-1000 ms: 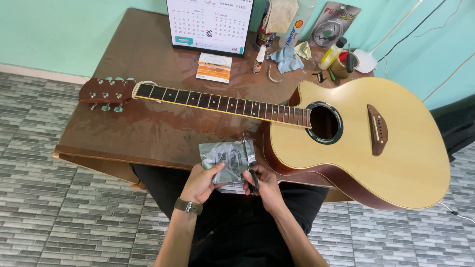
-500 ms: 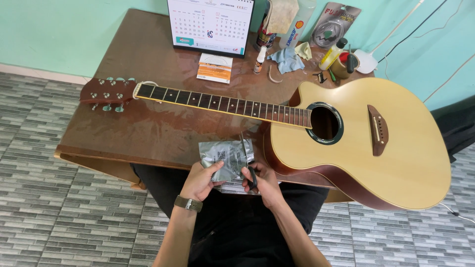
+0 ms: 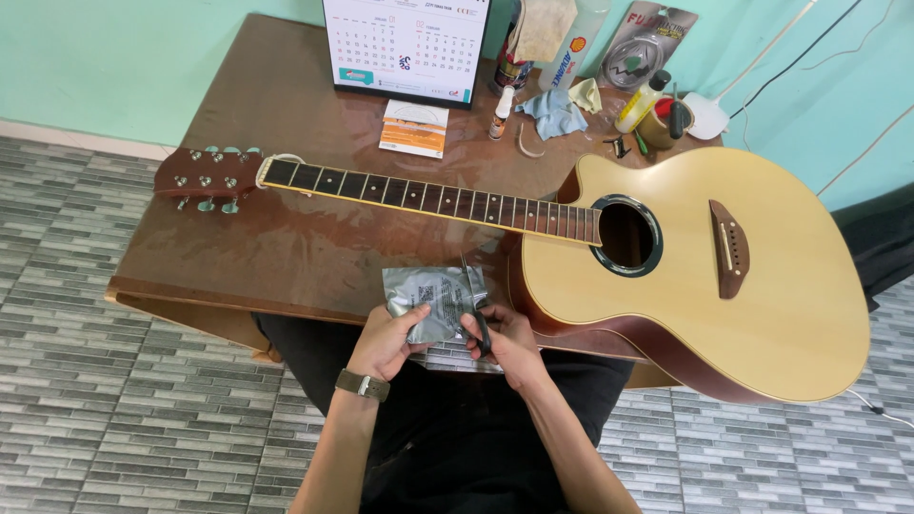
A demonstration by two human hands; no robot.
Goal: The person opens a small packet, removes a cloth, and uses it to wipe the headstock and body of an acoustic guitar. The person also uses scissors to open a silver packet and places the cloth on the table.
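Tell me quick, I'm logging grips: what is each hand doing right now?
Left hand: closed on the silver foil packet.
Right hand: closed on the scissors, blades at the packet.

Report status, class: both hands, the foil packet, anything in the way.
Left hand grips silver foil packet. Right hand works scissors along its right edge. Guitar close alongside.

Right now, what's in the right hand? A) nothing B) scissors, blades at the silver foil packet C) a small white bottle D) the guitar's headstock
B: the right hand grips dark-handled scissors whose blades run up along the right edge of the silver foil packet, which the left hand pinches at its lower edge, just in front of the guitar.
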